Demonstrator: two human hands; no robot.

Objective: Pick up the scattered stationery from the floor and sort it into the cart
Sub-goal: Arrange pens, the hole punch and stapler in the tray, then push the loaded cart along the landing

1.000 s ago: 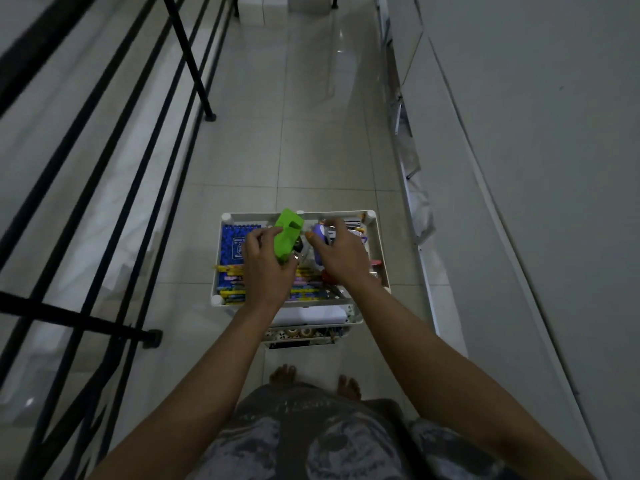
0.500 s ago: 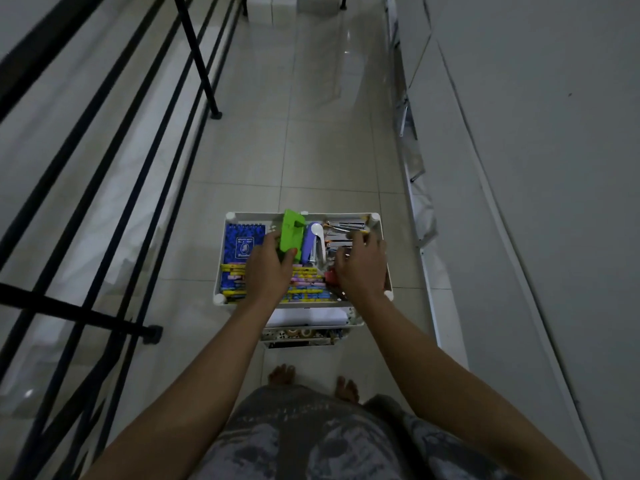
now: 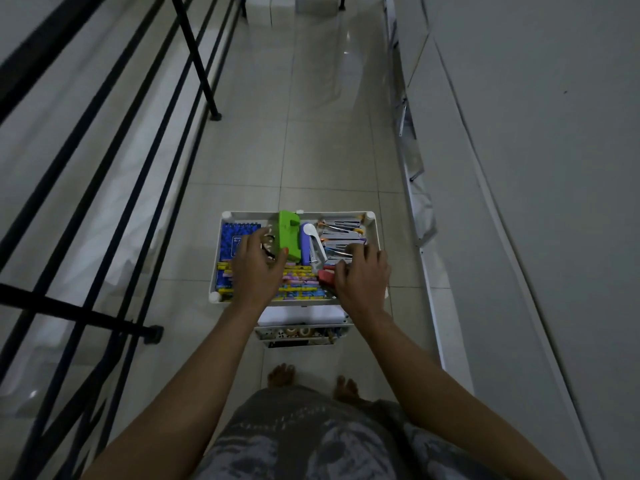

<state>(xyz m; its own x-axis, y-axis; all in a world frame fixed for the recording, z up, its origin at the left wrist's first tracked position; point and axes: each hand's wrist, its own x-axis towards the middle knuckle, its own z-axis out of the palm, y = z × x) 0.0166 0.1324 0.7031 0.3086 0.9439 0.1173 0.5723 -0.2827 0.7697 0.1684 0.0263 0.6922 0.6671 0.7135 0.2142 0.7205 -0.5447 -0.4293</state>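
Note:
The white cart's top tray [image 3: 374, 237] holds a blue notebook [image 3: 237, 237], a row of coloured pens [image 3: 301, 280], silver clips [image 3: 341, 232], a purple stapler [image 3: 309, 244] and a green hole punch [image 3: 289, 233]. The punch lies flat in the tray. My left hand [image 3: 258, 271] hovers over the pens with fingers spread loosely, its thumb touching the punch's near end. My right hand [image 3: 365, 277] rests on the tray's right part. Its bent fingers lie on the clips and its thumb is against a red item [image 3: 325, 276].
A lower shelf [image 3: 341, 332] with tape rolls shows under the tray. My bare feet [image 3: 282, 374] stand just behind the cart. A black railing [image 3: 194, 60] runs along the left and a white wall [image 3: 519, 168] along the right, with tiled floor ahead.
My left hand has set the green punch down in the tray and loosened its grip. My right hand has left the purple stapler and moved to the tray's right near corner.

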